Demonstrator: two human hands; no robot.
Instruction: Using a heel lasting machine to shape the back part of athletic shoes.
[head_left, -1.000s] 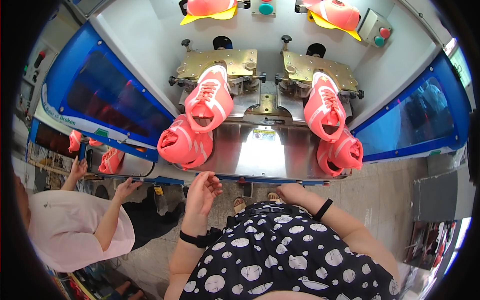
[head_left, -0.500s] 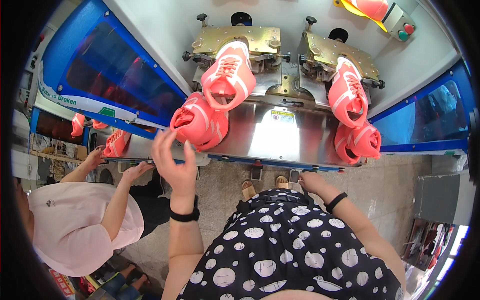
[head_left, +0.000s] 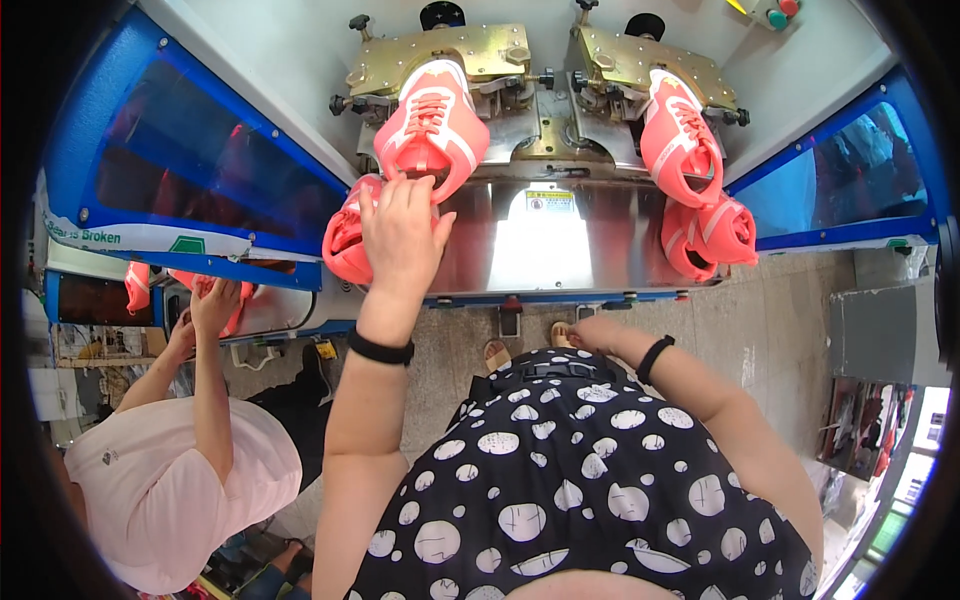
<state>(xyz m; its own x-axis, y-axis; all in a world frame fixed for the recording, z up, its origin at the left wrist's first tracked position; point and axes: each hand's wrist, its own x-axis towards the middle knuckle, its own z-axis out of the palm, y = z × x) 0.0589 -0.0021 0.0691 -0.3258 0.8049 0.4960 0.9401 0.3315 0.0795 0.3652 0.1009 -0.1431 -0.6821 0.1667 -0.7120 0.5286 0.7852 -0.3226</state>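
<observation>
A coral sneaker [head_left: 432, 130] with white trim and coral laces is mounted toe-first under the brass-coloured plate of the left press station. My left hand [head_left: 403, 235] is at its heel, fingers hooked over the collar and thumb low beside the heel. Below it, another coral sneaker [head_left: 345, 245] sits on the steel ledge, partly hidden by my hand. My right hand [head_left: 592, 334] hangs low in front of my waist, near the ledge's front edge; its fingers are hard to make out. A similar sneaker [head_left: 683, 145] is mounted at the right station.
More coral sneakers [head_left: 722, 230] rest at the ledge's right end. Blue-framed side panels [head_left: 220, 150] flank the machine. A green and red button box [head_left: 780, 14] is at upper right. At left, a co-worker in a pale shirt [head_left: 190, 480] handles coral sneakers.
My left hand has moved up and right onto the mounted sneaker's heel. My right hand has shifted left and slightly up. The view has shifted a little; the co-worker's hands have moved.
</observation>
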